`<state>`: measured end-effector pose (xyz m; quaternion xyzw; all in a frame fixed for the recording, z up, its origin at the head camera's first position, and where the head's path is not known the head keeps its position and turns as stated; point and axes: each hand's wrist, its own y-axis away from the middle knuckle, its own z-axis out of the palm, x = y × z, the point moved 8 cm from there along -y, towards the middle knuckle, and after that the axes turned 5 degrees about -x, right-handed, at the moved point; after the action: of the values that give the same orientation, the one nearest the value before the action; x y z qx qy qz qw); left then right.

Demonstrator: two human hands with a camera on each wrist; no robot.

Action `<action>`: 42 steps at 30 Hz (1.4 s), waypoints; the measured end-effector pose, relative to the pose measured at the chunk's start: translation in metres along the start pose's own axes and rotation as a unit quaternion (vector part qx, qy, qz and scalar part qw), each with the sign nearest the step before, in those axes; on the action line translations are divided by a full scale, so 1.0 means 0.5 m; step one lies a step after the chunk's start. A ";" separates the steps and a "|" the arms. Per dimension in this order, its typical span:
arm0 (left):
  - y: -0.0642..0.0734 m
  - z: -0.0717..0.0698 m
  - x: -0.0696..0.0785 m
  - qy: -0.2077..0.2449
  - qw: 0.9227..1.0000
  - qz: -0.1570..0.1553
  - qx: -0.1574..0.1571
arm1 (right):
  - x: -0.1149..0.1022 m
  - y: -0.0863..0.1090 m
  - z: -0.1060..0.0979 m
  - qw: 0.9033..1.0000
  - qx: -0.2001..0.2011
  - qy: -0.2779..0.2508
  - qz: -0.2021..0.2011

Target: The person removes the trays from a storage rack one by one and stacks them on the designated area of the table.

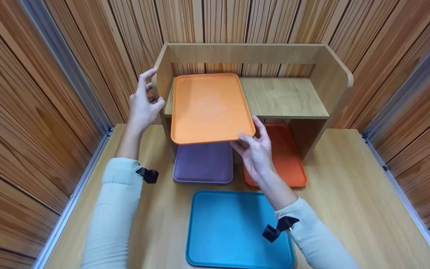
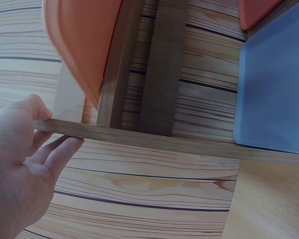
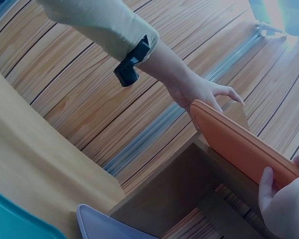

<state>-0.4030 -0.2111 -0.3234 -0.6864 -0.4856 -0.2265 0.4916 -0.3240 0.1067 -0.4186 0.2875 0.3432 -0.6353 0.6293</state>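
The table [image 1: 349,186] carries the rack [image 1: 245,53], and a knock from a tray could shift the frame, so bracing it is sound. The blue tray [image 1: 233,228] lies on the table in front of the rack; the forearms should pass over it without leaning. The orange tray [image 1: 209,108] is at the left end of the upper shelf [image 1: 286,97], its front edge overhanging; whether its underside bears on the shelf I cannot tell. It is best handled level and square to the shelf, since a twist would likely scrape it along the rack's left side [image 1: 164,74]. Lower down, the red tray [image 1: 287,160] on the right and the purple tray [image 1: 203,164] on the left stick out from under the shelf; a dip of the orange tray's front could catch the purple one.

The right hand [image 1: 258,153] holds the orange tray in a narrow pinch at its front right corner. One corner is probably a weak place to steer a tray this broad, so fingers spread further beneath the front edge should steady it better. The left hand [image 1: 146,102] pinches the edge of the left side, thumb inside and fingers outside, apart from the tray; a firm, even squeeze there should stop the rack from sliding
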 end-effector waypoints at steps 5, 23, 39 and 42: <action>0.000 -0.002 -0.001 -0.001 1.000 -0.002 0.002 | -0.009 0.004 -0.013 0.999 0.010 -0.031 -0.016; 0.001 0.000 -0.001 0.000 1.000 -0.005 0.001 | -0.042 0.012 -0.050 0.996 0.050 -0.045 -0.059; 0.004 0.000 0.004 -0.005 1.000 -0.005 0.004 | -0.089 0.019 -0.098 0.996 0.048 -0.007 -0.075; 0.004 0.001 0.005 -0.005 1.000 -0.002 0.005 | -0.097 0.021 -0.111 0.996 0.050 -0.001 -0.075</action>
<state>-0.4006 -0.2098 -0.3226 -0.6841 -0.4903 -0.2216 0.4925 -0.3154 0.1804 -0.4141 0.2918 0.3310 -0.6973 0.5648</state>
